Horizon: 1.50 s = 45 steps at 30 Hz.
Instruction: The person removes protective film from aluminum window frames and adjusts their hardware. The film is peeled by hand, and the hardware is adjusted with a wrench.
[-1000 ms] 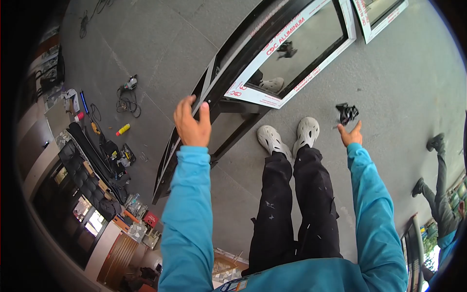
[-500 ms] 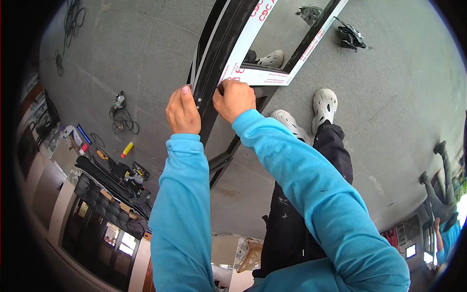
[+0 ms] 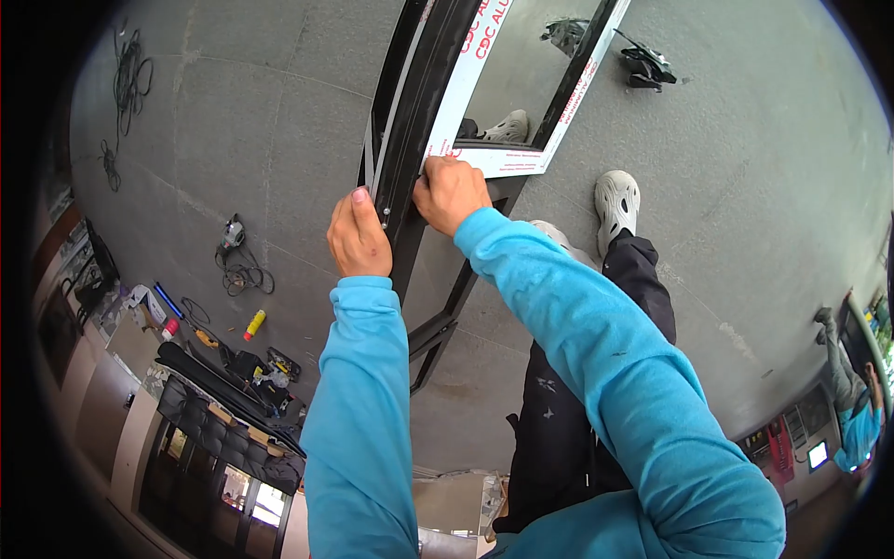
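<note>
A black metal door or window frame (image 3: 421,121) with a glass pane (image 3: 521,74) stands on edge before me. White protective film (image 3: 453,93) with red lettering covers part of its face. My left hand (image 3: 359,238) is wrapped round the frame's left side, thumb pointing up along it. Beside that thumb, two small shiny screw heads or studs (image 3: 386,217) show on the black profile. My right hand (image 3: 452,194) is closed on the frame's right edge, just below the film's corner. Its curled fingertips are hidden, so a small item inside cannot be ruled out.
A corded power tool (image 3: 233,238) and a yellow can (image 3: 254,324) lie on the floor to the left. Coiled cable (image 3: 130,84) is farther off. A black tool (image 3: 645,65) lies beyond the frame. Another person (image 3: 852,391) is at the far right.
The view has shifted a little, so the frame and both hands appear slightly lower. Both hands keep their places on the frame. The person at the right has changed posture.
</note>
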Each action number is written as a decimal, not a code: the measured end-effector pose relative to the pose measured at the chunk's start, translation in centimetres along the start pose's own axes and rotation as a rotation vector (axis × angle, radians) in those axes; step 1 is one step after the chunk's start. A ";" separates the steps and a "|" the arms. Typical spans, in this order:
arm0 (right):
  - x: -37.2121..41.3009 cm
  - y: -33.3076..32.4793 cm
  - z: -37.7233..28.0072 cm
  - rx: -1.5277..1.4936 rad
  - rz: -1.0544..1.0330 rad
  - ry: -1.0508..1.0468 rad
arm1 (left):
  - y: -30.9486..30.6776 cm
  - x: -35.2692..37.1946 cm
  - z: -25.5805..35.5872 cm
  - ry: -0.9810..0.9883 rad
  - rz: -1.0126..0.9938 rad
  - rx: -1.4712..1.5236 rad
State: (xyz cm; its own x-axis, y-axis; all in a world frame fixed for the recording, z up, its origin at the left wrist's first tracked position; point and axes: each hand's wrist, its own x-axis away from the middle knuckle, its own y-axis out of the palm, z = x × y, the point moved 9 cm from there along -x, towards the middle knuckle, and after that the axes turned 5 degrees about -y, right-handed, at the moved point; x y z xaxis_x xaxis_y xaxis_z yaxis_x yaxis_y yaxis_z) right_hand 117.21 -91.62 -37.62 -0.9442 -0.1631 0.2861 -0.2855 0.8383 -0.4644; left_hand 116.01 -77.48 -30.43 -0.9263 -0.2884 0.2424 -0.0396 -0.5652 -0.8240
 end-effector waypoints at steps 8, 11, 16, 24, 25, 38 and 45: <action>1.8 -1.2 2.3 -0.205 0.123 0.233 | 0.1 0.0 -0.2 -0.006 -0.004 0.004; 1.4 -1.3 1.0 -0.003 0.078 0.104 | 0.1 -0.2 -0.1 0.024 0.006 0.024; -1.2 -0.2 0.5 0.053 -0.127 -0.216 | 0.1 0.0 -0.2 -0.027 -0.032 0.007; -2.2 -11.5 3.2 0.135 -0.144 -0.503 | -0.3 -0.1 0.0 -0.002 0.010 -0.015; -2.4 -18.5 4.5 0.228 -0.143 -0.472 | -0.3 0.2 0.0 -0.018 0.005 -0.018; 31.2 -70.1 4.1 0.877 0.567 0.495 | -0.1 -0.1 -0.7 -0.026 -0.011 0.016; 21.0 -48.3 18.1 0.870 0.319 0.371 | -0.1 -0.2 -0.8 -0.017 -0.001 -0.011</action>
State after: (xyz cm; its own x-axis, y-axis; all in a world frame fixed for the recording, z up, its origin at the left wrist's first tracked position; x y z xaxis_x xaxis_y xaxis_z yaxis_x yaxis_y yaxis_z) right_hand 108.22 -144.89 -24.35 -0.9292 0.3004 0.2154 -0.1881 0.1174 -0.9751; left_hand 115.87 -76.78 -30.79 -0.9199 -0.3008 0.2516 -0.0446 -0.5572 -0.8292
